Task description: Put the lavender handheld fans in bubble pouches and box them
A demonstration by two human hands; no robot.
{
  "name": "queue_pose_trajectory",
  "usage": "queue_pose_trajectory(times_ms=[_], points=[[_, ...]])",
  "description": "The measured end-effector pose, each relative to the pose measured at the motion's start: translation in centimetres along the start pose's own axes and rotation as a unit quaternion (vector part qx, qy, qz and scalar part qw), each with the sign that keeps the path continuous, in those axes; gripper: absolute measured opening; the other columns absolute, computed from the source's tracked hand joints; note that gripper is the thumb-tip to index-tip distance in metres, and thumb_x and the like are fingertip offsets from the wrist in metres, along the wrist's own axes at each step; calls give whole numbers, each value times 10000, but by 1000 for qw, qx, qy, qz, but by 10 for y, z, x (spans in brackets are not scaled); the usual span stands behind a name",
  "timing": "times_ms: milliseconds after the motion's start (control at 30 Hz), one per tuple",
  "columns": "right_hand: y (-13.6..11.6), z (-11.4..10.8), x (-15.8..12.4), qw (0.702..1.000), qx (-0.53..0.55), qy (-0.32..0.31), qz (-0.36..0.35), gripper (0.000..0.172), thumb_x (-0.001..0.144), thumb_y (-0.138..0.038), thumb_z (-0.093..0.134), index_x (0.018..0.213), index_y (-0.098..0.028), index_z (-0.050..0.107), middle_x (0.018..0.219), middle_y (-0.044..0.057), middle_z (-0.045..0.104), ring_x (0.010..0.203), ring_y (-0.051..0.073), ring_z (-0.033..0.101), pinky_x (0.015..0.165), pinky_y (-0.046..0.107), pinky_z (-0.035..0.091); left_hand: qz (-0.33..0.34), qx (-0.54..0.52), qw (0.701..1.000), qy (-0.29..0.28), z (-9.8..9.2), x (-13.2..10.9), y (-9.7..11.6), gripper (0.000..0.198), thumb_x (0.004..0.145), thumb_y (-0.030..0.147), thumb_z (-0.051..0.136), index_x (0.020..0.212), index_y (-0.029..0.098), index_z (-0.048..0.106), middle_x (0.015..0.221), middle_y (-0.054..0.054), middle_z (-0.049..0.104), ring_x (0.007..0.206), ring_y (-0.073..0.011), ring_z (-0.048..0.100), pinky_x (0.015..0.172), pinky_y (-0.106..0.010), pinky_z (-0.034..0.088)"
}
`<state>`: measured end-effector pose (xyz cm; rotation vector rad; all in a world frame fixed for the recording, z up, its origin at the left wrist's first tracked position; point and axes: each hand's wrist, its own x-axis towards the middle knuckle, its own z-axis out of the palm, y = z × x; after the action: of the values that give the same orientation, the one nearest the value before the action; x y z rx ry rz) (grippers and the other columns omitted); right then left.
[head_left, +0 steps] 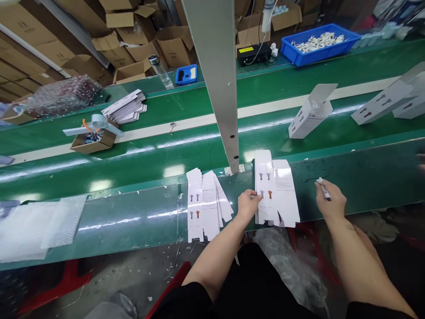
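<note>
A stack of flat white cartons (285, 190), printed with small pictures of handheld devices, lies on the table in front of me. My left hand (248, 205) is at its left edge, fingers curled and pinching the top carton, with the fingertips on the printed face. To the right of the stack, my right hand (332, 199) is closed around a marker pen (326, 193) with a white end, held just above the green table and apart from the cartons. A second fanned pile of flat cartons (209, 206) lies left of my left hand.
A grey metal post (219, 88) rises behind the cartons. On the green conveyor (186, 141) stand an open white box (310, 113) and a small brown carton (94, 144). Bubble-wrap sheets (63, 221) lie at left. A blue tray (315, 55) holds white parts.
</note>
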<state>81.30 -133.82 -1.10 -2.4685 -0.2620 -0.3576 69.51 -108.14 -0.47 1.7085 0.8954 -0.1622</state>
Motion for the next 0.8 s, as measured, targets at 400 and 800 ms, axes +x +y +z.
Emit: queue_pose_trajectory(times_ms=[400,800], points=[[75,10,22,923,-218,-261,-180,487,799,-78,356,1224,-165,577,1334,127,537,1177,313,483,872,472,482,-28,-117,992,-41,-22,-36,25,214,666,308,706,619,177,543,585,-4,566,571,-136,542,572,-251,422],[-16,21,-12,980,23,-189,-62,240,784,-362,451,929,-316,636,1000,178,655,958,377,623,788,554,478,-169,-125,964,164,-226,-89,-85,305,591,280,796,605,149,521,502,51,494,481,-82,474,486,-197,372]])
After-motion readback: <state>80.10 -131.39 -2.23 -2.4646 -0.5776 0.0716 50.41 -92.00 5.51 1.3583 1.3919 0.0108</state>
